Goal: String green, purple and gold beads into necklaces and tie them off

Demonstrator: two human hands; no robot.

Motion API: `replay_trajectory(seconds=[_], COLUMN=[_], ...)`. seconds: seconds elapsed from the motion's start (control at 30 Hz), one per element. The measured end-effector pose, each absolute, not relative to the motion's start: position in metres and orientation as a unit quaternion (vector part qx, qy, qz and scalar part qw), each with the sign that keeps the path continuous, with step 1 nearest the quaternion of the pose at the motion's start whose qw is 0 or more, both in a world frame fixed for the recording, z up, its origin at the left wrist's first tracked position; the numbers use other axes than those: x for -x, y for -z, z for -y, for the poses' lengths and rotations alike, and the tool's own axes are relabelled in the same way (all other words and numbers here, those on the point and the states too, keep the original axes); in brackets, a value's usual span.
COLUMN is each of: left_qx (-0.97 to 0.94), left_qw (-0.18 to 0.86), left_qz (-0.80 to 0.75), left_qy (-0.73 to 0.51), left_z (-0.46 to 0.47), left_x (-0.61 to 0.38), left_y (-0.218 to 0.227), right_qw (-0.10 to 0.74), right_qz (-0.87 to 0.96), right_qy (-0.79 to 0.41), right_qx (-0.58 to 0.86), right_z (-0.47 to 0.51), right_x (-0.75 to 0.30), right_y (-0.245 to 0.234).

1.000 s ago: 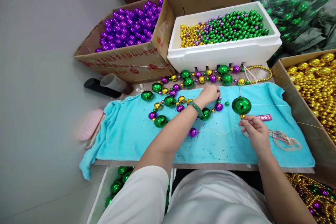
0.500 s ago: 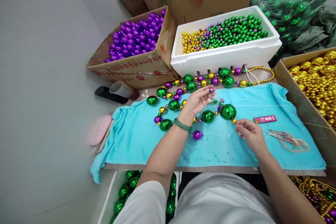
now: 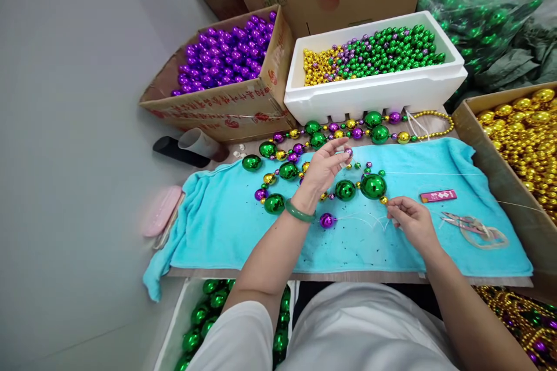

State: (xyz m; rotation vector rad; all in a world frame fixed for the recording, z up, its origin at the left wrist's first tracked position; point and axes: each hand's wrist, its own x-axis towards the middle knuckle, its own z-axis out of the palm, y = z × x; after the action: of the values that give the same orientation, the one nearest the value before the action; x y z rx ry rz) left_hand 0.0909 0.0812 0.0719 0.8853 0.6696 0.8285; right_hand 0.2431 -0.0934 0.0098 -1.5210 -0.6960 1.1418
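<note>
My left hand (image 3: 324, 167), with a green bangle on the wrist, is raised over the turquoise towel (image 3: 226, 232) and pinches a small purple bead (image 3: 348, 152) on a thin clear thread. My right hand (image 3: 411, 221) is closed on the other end of that thread, just right of a big green ball (image 3: 373, 186) with a small gold bead beside it. A second green ball (image 3: 344, 190) lies touching the first. A loose purple ball (image 3: 326, 221) rests on the towel below my left hand. Strung green, gold and purple beads (image 3: 278, 171) curl behind my left hand.
A white foam box (image 3: 374, 90) of small gold, purple and green beads stands behind. A carton of purple balls (image 3: 226, 58) is at back left, a carton of gold balls (image 3: 526, 139) at right. Scissors (image 3: 467, 225) and a pink packet (image 3: 438, 196) lie on the towel's right.
The big green ball has come down from hanging above my right hand to lie on the towel by the other green ball. My left hand lifted and took up the small purple bead.
</note>
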Motion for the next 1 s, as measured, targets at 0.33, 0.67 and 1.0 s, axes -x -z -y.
replay_trajectory(seconds=[0.33,0.67,1.0], left_qx=[-0.469,-0.657,-0.586], left_qw=[0.752,0.589,0.604], left_qz=[-0.335,-0.290,-0.257], left_qy=[-0.319,-0.370,-0.476], left_z=[-0.049,-0.014,-0.018], left_x=[-0.107,-0.115,-0.109], left_y=[-0.062,-0.103,-0.129], right_qw=[0.536,0.579,0.545], right_qz=[0.250,0.393,0.382], right_qy=[-0.518,-0.392,-0.481], right_qx=[0.617,0.597,0.570], right_z=[0.097,0.098,0.082], right_x=[-0.239,-0.260,-0.243], right_y=[0.000,-0.038,-0.033])
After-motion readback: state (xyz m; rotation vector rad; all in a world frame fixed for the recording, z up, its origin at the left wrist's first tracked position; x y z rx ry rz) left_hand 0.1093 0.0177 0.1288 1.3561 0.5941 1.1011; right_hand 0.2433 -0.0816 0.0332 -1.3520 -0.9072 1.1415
